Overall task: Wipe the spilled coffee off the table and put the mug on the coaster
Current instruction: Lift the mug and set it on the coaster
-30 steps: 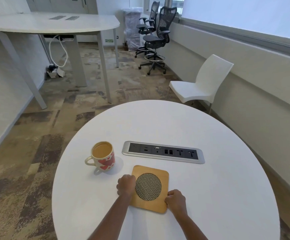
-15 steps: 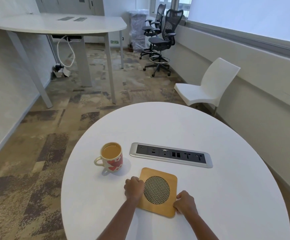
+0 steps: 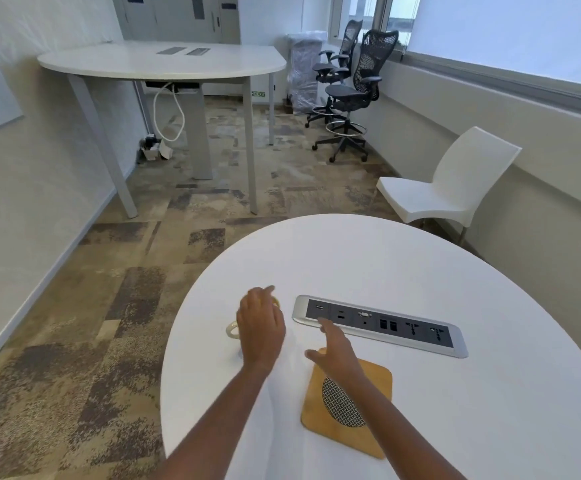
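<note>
Head view: left hand (image 3: 261, 327) drapes over mug (image 3: 228, 330), just left of coaster (image 3: 377, 377); grip unclear. Right hand (image 3: 337, 348) open, fingers spread, above coaster's far edge. Advice: grip firmly, lift level, short hop right, move right hand clear.

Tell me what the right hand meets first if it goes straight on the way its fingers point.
Probably the left end of the socket panel, set in the table just ahead of the right hand. The hand's height is unclear, so it may pass above the panel.

Patchy carpet (image 3: 74, 341), white chair (image 3: 448, 188) (mesh chairs (image 3: 354, 95) beyond)
</note>
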`<action>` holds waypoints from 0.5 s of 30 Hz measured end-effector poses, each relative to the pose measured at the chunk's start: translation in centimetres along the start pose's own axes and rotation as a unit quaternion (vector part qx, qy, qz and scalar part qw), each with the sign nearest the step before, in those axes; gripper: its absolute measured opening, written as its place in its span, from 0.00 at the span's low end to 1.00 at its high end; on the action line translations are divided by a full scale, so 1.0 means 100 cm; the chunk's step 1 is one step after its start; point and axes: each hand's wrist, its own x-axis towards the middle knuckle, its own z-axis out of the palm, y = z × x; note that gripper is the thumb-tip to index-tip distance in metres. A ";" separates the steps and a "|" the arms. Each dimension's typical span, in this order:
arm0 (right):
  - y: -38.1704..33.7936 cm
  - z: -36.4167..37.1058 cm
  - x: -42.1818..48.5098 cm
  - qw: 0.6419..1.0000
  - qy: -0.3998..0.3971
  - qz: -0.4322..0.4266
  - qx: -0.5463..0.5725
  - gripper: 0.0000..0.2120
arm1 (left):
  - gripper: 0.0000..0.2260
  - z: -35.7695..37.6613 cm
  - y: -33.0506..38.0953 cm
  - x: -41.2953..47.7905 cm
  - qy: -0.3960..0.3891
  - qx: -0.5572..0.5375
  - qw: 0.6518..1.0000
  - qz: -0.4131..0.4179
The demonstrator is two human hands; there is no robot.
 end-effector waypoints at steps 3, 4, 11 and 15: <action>-0.019 0.006 0.019 0.999 -0.040 -0.031 -0.007 0.39 | 0.17 -0.009 -0.029 0.015 -0.002 -0.015 0.997 -0.073; -0.024 0.009 0.025 0.998 -0.055 -0.035 -0.004 0.41 | 0.17 -0.010 -0.038 0.019 -0.007 -0.005 0.995 -0.095; -0.036 0.032 0.059 0.992 -0.111 -0.014 0.054 0.46 | 0.16 -0.001 -0.082 0.019 -0.117 -0.070 0.955 -0.264; -0.033 0.041 0.068 0.981 -0.115 -0.043 0.147 0.35 | 0.17 0.007 -0.090 0.014 -0.122 -0.123 0.944 -0.283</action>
